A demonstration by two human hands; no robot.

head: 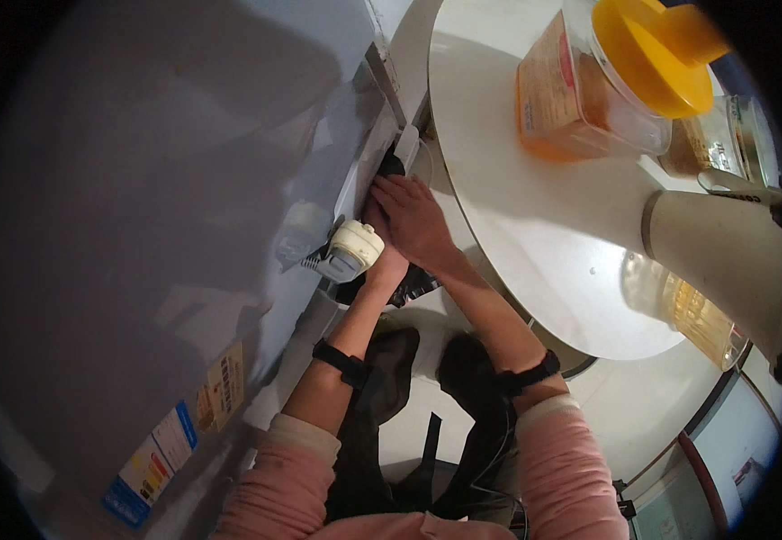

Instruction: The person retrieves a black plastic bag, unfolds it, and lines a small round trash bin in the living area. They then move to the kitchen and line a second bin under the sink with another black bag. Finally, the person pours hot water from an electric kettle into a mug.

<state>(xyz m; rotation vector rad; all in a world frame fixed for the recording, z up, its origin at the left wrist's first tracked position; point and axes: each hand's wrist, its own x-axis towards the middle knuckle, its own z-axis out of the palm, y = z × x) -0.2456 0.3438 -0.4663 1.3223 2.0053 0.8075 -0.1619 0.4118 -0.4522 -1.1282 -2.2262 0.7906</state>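
Observation:
My right hand [414, 219] lies palm down, partly over my left hand [385, 236], low between a large grey-white appliance side [161, 169] and a round white table. Both hands are at a black plastic bag [412, 287], which shows below and beyond them. My right fingers are extended and together. My left fingers are mostly hidden, so what they hold cannot be told. Just left of my left wrist is a cream round plug adapter [358, 243] with a grey plug [340, 265] in it. Black straps circle both forearms.
The round white table [485, 135] curves along the right. On it stand a clear plastic container [587, 101] with a yellow lid [654, 54], a glass jar [708, 138], a white cylindrical container [715, 250] and a ribbed glass [701, 317]. My feet and a tiled floor [411, 432] are below.

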